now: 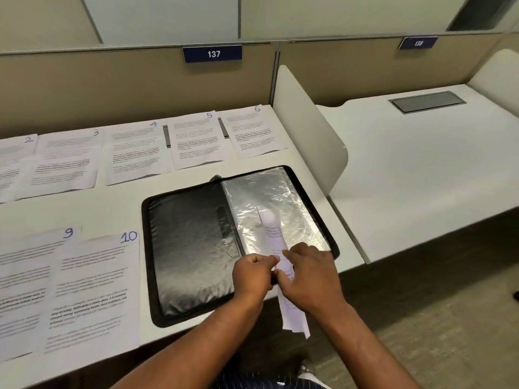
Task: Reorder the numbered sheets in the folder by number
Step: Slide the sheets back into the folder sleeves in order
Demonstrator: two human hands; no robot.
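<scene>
At the table's point(112, 211) near edge, two hands work one sheet.
The left hand point(252, 275) and right hand point(310, 277) each keep a narrow, pinching grip on the curled sheet point(271, 230) over the open folder's point(191, 242) clear sleeve point(266, 189) (its lower end overhangs the edge). Sheet 10 point(92, 290) and sheet 9 point(25, 265) lie at nine o'clock, and the row of numbered sheets point(134, 153) at eleven.

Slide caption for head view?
Left hand and right hand hold a curled sheet over the open folder; numbered sheets lie on the desk.
</scene>
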